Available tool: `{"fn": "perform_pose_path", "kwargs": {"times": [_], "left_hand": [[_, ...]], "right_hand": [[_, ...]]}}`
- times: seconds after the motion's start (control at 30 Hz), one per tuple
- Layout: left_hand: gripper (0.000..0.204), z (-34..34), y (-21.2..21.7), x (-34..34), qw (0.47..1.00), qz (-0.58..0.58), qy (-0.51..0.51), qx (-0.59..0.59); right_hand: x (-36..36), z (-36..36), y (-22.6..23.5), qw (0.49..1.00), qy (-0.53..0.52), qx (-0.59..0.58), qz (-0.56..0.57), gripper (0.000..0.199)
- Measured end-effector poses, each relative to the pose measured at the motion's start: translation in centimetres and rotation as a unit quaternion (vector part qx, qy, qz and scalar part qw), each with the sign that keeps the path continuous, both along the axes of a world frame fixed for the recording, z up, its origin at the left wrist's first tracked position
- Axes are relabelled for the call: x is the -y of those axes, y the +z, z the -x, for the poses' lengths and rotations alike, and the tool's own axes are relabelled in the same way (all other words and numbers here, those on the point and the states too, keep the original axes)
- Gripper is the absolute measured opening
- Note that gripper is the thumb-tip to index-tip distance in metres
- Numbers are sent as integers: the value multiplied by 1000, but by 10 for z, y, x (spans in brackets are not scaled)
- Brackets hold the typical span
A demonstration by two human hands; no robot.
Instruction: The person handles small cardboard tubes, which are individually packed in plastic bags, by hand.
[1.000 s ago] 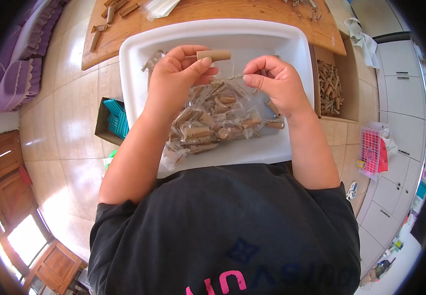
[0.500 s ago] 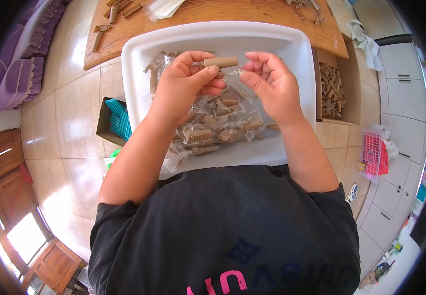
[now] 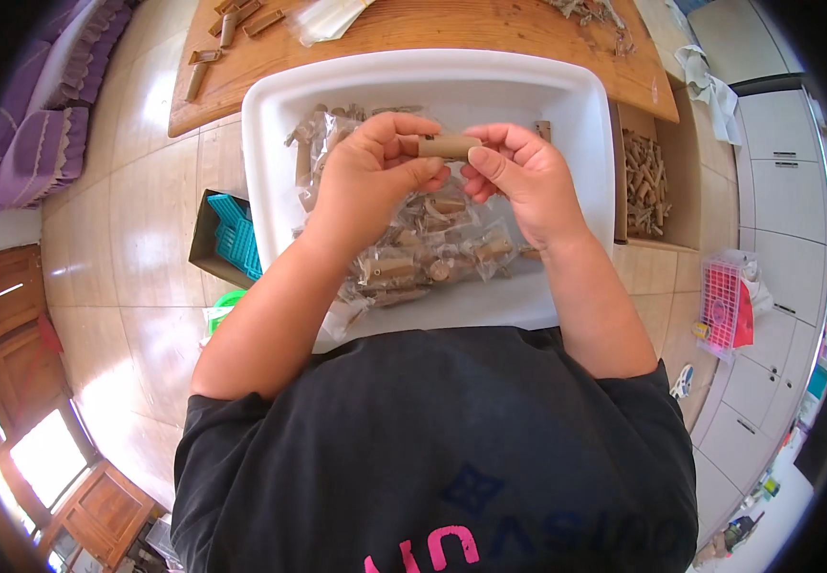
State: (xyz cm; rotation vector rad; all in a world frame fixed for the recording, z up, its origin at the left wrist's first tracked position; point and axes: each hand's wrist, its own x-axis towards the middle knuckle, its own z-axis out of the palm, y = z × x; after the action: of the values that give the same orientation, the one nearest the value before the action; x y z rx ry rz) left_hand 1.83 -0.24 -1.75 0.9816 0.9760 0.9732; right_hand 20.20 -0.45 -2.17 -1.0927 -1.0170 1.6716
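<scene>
A tan, tube-like piece (image 3: 450, 146) lies crosswise between my two hands, above a white plastic tub (image 3: 580, 143). My left hand (image 3: 370, 172) is closed around its left end, where a small dark spot shows. At the right end, the thumb and bent fingers of my right hand (image 3: 531, 177) pinch it. Below my hands, several similar tan pieces in clear plastic bags (image 3: 389, 267) are heaped in the tub. One loose tan piece (image 3: 543, 130) leans by the tub's far right wall.
Beyond the tub stands a wooden table (image 3: 413, 29) with loose brown pieces (image 3: 201, 72) and clear bags (image 3: 327, 17). To the right, a cardboard box (image 3: 644, 186) holds many tan pieces. A dark box with teal plastic baskets (image 3: 234, 239) sits on the floor at left.
My right hand has come left from a thin, shiny strand to the tan piece's right end. The piece is slightly lower and further right. The strand no longer shows.
</scene>
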Motion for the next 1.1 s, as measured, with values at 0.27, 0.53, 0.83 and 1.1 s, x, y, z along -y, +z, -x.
{"fn": "perform_pose_path", "kwargs": {"times": [0.27, 0.53, 0.83, 1.1], "left_hand": [[46, 31, 41, -37, 948, -182, -9, -260], [52, 71, 29, -151, 694, -130, 124, -697], [24, 98, 12, -167, 749, -151, 46, -643], [26, 93, 46, -129, 565, -401, 160, -703]], "right_hand": [[0, -6, 1, 999, -33, -5, -29, 20], [0, 0, 1, 1000, -16, -6, -26, 21], [0, -2, -4, 1000, -11, -1, -25, 18], [1, 1, -2, 998, -18, 23, -47, 20]]}}
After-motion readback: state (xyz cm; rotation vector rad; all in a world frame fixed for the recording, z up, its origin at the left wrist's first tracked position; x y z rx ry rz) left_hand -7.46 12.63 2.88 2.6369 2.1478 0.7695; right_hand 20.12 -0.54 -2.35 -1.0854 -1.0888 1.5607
